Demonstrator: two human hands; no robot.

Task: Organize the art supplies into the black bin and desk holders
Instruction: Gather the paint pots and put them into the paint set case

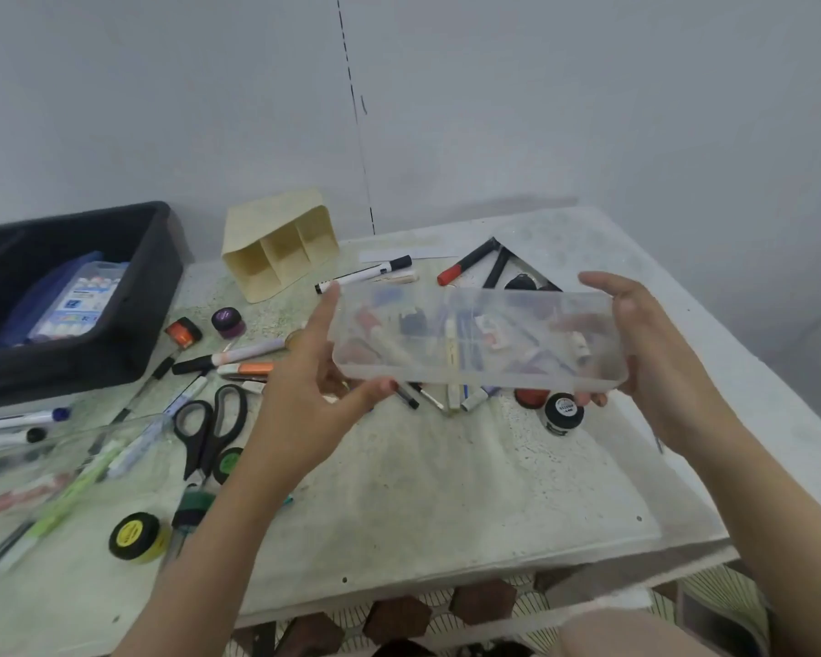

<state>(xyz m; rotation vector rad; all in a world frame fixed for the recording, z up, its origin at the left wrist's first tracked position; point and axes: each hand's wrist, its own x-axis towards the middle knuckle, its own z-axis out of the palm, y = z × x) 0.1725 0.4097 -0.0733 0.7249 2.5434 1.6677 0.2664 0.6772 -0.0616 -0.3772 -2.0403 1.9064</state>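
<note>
1. While it is held up above the middle of the table, the translucent plastic case (475, 339) lies lengthwise across the view, one short end in each hand.
2. Blurred pens and markers show through its frosted wall; I cannot tell whether any lie inside it.
3. The left hand (304, 395) grips the left end: the index finger runs straight up along the short edge, and the thumb presses under the near long edge.
4. The right hand (655, 353) clamps the right end, with the thumb over the far corner and curled fingertips showing beneath the near corner.
5. Just below the case, a black-lidded paint jar (562, 412) stands on the table (446, 490) among scattered markers.
6. Left of the left forearm lie black-handled scissors (209, 429), and nearer the table's front edge a yellow-labelled paint pot (136, 535).
7. At the back, a cream desk holder (280, 248) lies tipped on its side, its three compartments facing forward.
8. The black bin (67, 296) sits at the far left and holds a boxed marker set (79, 301).
</note>
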